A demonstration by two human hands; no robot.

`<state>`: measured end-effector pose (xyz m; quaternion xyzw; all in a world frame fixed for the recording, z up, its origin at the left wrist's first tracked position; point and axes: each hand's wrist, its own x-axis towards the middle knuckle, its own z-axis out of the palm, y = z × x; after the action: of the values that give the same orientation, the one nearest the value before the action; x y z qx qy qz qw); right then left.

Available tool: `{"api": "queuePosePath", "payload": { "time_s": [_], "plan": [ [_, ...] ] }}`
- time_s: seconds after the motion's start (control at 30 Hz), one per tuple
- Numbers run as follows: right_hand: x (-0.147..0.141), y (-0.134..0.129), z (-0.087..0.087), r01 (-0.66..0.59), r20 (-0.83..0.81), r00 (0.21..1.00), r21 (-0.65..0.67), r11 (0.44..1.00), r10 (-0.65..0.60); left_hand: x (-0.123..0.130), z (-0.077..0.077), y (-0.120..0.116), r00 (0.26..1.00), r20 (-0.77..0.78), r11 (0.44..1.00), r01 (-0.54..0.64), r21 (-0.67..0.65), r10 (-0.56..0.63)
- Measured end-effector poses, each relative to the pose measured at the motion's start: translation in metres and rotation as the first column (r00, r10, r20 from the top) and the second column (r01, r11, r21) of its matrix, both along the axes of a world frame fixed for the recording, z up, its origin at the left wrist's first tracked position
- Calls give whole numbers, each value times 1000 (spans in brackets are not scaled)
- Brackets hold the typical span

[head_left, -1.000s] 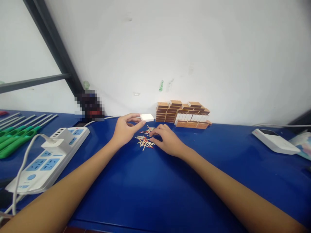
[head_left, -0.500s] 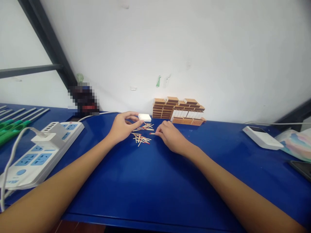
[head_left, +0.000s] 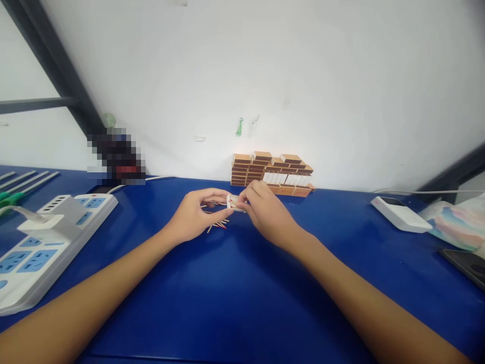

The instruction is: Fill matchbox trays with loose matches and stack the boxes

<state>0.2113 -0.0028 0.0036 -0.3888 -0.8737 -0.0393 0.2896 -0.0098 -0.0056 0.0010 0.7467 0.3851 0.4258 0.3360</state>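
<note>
Where two hands (head_left: 190,215) (head_left: 268,210) converge, one tray (head_left: 229,202) (matches (head_left: 234,203))

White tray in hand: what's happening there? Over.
Left hand holding white tray. Right hand at tray's open side, grip unclear. Loose matches on blue table, partly behind left hand.

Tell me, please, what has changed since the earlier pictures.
The left hand has brought the tray right and nearer the person, turning its open side into view. The right hand, which had picked up a match, is now at the tray; any release is hidden. The stacked boxes stayed put.
</note>
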Motion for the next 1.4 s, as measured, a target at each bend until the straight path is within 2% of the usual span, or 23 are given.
{"api": "queuePosePath", "payload": {
  "time_s": [0.17,0.33,0.43,0.57,0.63,0.7,0.77,0.83,1.07,1.23,1.4],
  "plan": [
    [2,0,5,53,199,978,84,995,-69,-1,-2,1,1000,-28,1000,7,24,-6],
    [-2,-6,11,64,286,953,119,991,-96,-1,-2,0,1000,-18,1000,23,17,-23],
    [0,-9,13,26,223,973,141,990,-57,-1,-1,2,1000,6,1000,4,8,-4],
    [1,-14,11,16,8,1000,163,987,-17,-4,-1,9,989,98,993,-114,18,111],
    [-3,-17,6,-9,-100,995,75,997,17,-7,-1,13,968,151,978,-207,38,199],
    [-10,-20,-1,-54,-177,983,-72,996,40,-9,0,16,943,178,953,-296,62,281],
    [-18,-22,-9,-68,-205,978,-187,980,29,-11,1,18,924,187,932,-353,85,333],
    [-26,-22,-16,-47,-181,984,-241,969,2,-12,2,18,913,193,920,-381,91,358],
    [-34,-13,-23,44,-62,996,-321,946,-67,-11,-1,20,914,180,919,-383,92,362],
    [-27,-12,-14,65,-8,997,-419,906,-75,-9,-1,18,931,150,934,-347,80,333],
    [-5,-10,-5,68,3,997,-476,877,-76,-10,0,19,934,118,933,-349,84,338]
  ]
}}
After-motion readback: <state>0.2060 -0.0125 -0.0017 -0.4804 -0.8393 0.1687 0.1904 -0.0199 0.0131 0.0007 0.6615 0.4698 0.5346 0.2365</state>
